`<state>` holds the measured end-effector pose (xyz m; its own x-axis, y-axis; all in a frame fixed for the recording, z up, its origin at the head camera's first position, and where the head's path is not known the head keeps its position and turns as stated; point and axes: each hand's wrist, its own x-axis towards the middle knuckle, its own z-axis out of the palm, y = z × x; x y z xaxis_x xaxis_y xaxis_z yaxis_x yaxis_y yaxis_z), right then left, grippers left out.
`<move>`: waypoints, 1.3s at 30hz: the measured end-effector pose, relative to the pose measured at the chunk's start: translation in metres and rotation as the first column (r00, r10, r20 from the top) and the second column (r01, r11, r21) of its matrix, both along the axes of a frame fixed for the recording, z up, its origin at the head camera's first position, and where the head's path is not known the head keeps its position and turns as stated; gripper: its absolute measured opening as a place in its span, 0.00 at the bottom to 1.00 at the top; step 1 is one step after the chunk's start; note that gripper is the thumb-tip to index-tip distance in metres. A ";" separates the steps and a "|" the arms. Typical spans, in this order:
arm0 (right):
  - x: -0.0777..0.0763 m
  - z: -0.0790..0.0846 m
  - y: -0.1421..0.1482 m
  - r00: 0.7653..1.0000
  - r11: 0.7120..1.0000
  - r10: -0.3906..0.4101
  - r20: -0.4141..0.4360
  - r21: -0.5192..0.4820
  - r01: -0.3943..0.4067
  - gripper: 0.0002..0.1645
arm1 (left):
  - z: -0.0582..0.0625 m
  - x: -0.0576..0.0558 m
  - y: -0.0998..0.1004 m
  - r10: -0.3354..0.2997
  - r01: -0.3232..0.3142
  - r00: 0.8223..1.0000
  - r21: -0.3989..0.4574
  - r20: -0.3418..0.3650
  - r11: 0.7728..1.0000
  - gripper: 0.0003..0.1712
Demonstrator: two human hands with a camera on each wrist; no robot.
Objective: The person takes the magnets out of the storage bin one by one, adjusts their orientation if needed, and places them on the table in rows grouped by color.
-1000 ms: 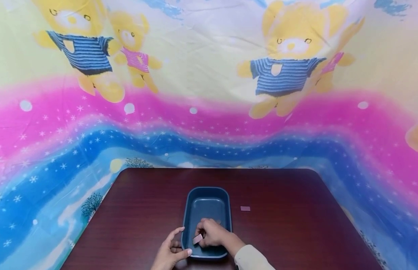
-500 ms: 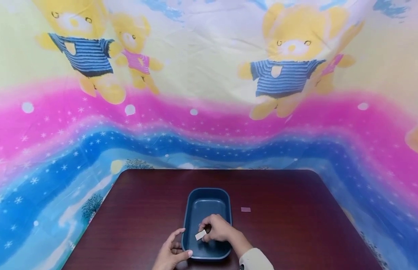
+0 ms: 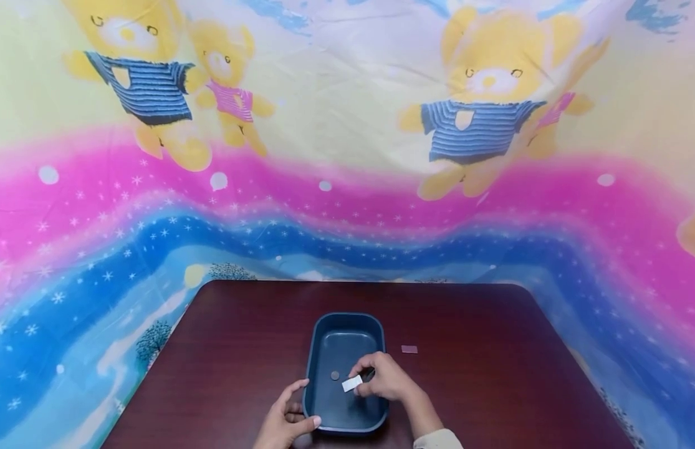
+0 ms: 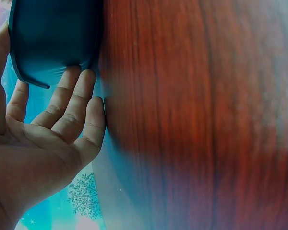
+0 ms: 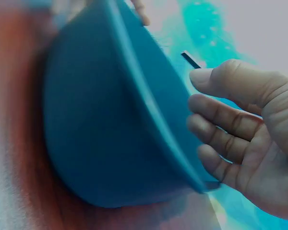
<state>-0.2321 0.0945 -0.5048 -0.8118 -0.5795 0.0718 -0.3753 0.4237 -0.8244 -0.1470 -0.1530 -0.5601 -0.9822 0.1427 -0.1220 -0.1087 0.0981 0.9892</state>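
Observation:
A dark blue rectangular tray [image 3: 347,321] with rounded corners stands on the table. My left hand [image 3: 282,421] holds its near left corner, thumb at the front rim; in the left wrist view, fingertips [image 4: 86,76] meet the tray's outer wall. Over the tray's right half, my right hand [image 3: 383,377] pinches a small, thin, pale rectangular piece [image 3: 352,383] between thumb and fingers. The right wrist view shows that piece [image 5: 190,60] edge-on beyond the thumb tip, above the tray wall [image 5: 96,115]. A small grey round disc [image 3: 335,375], like a coin, lies on the tray floor.
To the right of the tray, a small pinkish rectangular piece [image 3: 409,349] lies flat on the dark red-brown wooden table [image 3: 470,399]. Behind the table hangs a cloth [image 3: 347,125] printed with bears and snowflakes.
My right hand has risen from the tray floor and shifted right with the rectangular piece, whose pale face now shows. The round disc has come into view. The left hand stays in place.

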 end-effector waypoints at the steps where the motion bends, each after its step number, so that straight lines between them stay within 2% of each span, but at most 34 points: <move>1: 0.000 0.001 0.003 1.000 1.000 -0.006 0.005 -0.009 0.006 0.12 | 0.000 0.000 0.000 -0.001 0.001 1.000 0.005 -0.003 1.000 0.46; 9: 0.001 0.006 0.029 0.995 0.992 -0.085 0.049 -0.085 0.089 0.12 | -0.002 -0.001 -0.001 -0.023 0.024 1.000 0.036 -0.012 0.999 0.47; 14: 0.001 0.004 0.047 0.989 0.984 -0.140 0.049 -0.106 0.145 0.12 | -0.003 -0.002 0.000 -0.029 0.029 0.999 0.028 0.016 0.999 0.48; 20: 0.000 0.001 0.067 0.976 0.967 -0.215 0.027 -0.138 0.216 0.13 | -0.003 -0.002 -0.002 -0.058 0.057 0.998 0.057 0.017 0.997 0.48; 26: -0.004 0.001 0.088 0.963 0.947 -0.261 0.067 -0.176 0.269 0.13 | -0.002 -0.003 -0.005 -0.057 0.056 0.998 0.044 0.012 0.997 0.47; 34: -0.009 -0.005 0.117 0.921 0.919 -0.381 0.081 -0.079 0.387 0.13 | -0.003 -0.003 -0.003 -0.049 0.047 0.998 0.050 0.040 0.998 0.47; 39: -0.014 -0.014 0.133 0.910 0.909 -0.408 0.068 -0.057 0.412 0.14 | -0.002 -0.002 -0.002 -0.039 0.037 0.998 0.031 0.039 0.999 0.47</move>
